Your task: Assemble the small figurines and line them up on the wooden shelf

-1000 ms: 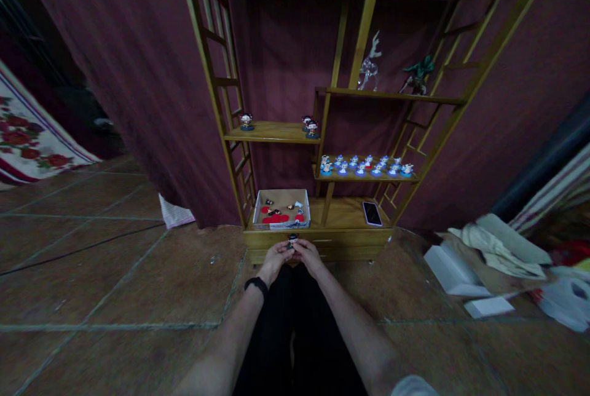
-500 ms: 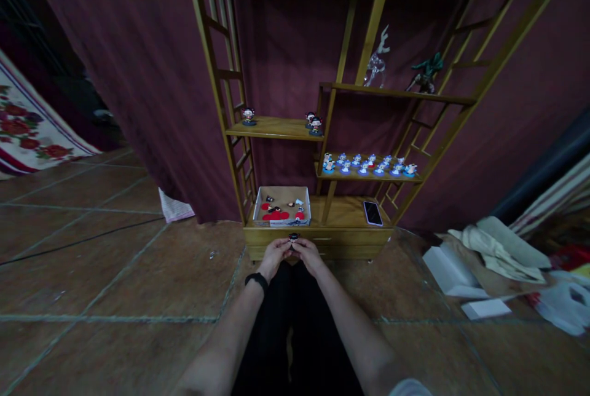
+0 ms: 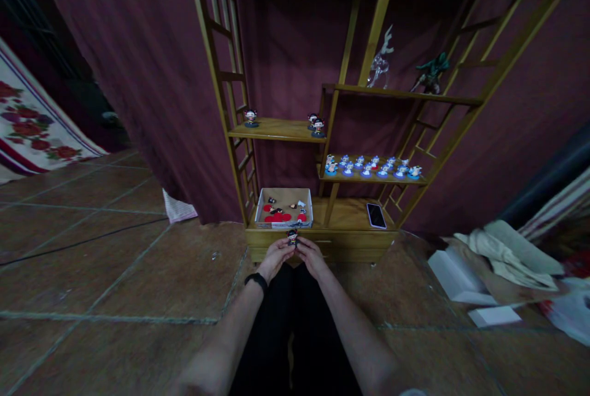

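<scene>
Between my two hands, above my knees, is a small black-haired doll figurine [image 3: 292, 237]. My left hand [image 3: 277, 256] grips its base from the left, and my right hand [image 3: 310, 254] does so from the right. The figurine is upright with its front towards me. Just beyond my hands, a shallow cardboard box [image 3: 286, 194] on the cabinet's bottom board holds red discs and several small figure parts. Similar doll figurines stand on the left shelf: one doll [image 3: 251, 118] at its left end and two dolls [image 3: 318, 127] at its right end.
Blue-white figurines [image 3: 367, 170] stand in two rows on the right shelf [image 3: 364, 179]. A phone [image 3: 376, 216] lies below them. Higher up stand a clear deer ornament [image 3: 380, 61] and a dark green statue [image 3: 432, 74]. White boxes [image 3: 461, 276] and cloth lie on the floor at right.
The figurine in my hands has tipped up, so its face and body now show where mostly the top of its head showed before. The view has shifted slightly.
</scene>
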A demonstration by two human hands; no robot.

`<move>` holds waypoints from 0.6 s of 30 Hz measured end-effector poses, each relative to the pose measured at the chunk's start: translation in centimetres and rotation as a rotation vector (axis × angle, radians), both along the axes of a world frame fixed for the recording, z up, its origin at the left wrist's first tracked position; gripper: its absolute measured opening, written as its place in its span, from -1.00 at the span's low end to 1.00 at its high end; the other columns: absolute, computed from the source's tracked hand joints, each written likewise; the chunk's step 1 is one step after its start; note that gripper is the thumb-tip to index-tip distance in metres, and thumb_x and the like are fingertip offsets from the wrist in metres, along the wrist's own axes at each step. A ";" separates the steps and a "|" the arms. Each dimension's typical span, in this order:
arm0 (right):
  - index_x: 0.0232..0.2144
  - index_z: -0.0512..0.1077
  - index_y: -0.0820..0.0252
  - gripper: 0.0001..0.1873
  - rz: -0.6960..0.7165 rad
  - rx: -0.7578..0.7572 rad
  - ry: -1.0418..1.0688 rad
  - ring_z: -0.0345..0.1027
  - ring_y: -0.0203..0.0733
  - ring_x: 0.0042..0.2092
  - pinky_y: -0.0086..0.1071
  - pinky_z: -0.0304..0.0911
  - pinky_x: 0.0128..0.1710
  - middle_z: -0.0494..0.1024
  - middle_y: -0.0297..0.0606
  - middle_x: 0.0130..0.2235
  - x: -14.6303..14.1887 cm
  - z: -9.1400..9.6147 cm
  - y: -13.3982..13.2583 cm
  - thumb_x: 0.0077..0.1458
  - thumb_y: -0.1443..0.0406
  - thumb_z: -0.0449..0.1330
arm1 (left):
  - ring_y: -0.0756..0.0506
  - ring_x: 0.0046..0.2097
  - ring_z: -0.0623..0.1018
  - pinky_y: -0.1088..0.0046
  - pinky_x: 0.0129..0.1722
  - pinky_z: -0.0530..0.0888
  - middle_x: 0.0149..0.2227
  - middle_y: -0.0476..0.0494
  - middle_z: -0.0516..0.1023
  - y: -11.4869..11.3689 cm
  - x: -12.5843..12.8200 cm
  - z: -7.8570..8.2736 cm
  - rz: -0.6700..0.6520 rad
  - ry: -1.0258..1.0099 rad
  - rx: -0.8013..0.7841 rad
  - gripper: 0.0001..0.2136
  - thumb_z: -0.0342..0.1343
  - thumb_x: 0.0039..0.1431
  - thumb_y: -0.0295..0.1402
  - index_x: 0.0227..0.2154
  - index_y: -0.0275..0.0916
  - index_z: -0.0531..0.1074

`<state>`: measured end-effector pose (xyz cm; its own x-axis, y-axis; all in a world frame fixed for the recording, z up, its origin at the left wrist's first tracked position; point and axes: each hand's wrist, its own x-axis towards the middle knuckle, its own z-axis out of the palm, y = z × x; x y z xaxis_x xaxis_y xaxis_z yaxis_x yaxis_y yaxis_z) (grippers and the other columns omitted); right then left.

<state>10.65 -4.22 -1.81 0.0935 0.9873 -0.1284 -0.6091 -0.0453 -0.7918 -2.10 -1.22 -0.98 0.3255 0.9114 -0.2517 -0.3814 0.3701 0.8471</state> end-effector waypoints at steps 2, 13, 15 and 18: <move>-0.36 0.49 0.18 -0.66 -0.027 0.005 -0.005 0.42 -0.16 -0.22 -0.26 0.27 -0.16 0.56 -0.22 -0.27 0.0 -0.1 0.3 -0.34 0.33 0.32 | 0.04 -0.37 0.50 0.54 -0.32 0.40 -0.38 -0.11 0.53 0.2 0.2 -0.1 0.013 0.012 0.013 -0.66 0.28 -0.26 -0.57 -0.31 -0.29 0.44; -0.37 0.48 0.18 -0.67 -0.154 0.013 -0.062 0.41 -0.16 -0.28 -0.27 0.30 -0.26 0.56 -0.27 -0.33 -0.1 -1.8 2.0 -0.35 0.34 0.27 | 0.05 -0.49 0.43 0.56 -0.46 0.30 -0.49 -0.08 0.52 0.9 1.9 -1.1 0.076 0.071 0.147 -0.61 0.30 -0.35 -0.50 -0.31 -0.33 0.47; -0.38 0.48 0.19 -0.68 -0.163 0.014 -0.067 0.41 -0.15 -0.29 -0.26 0.30 -0.25 0.56 -0.27 -0.33 -0.1 -1.7 2.1 -0.36 0.33 0.27 | 0.04 -0.48 0.43 0.55 -0.44 0.30 -0.49 -0.08 0.52 0.8 1.9 -1.0 0.081 0.093 0.151 -0.62 0.30 -0.35 -0.49 -0.32 -0.33 0.48; -0.41 0.48 0.19 -0.69 -0.196 -0.010 -0.068 0.41 -0.15 -0.30 -0.24 0.30 -0.24 0.56 -0.28 -0.35 -0.3 -1.5 2.0 -0.37 0.32 0.28 | 0.05 -0.48 0.44 0.55 -0.43 0.31 -0.48 -0.08 0.52 0.7 1.7 -0.8 0.069 0.107 0.138 -0.67 0.30 -0.31 -0.48 -0.35 -0.33 0.49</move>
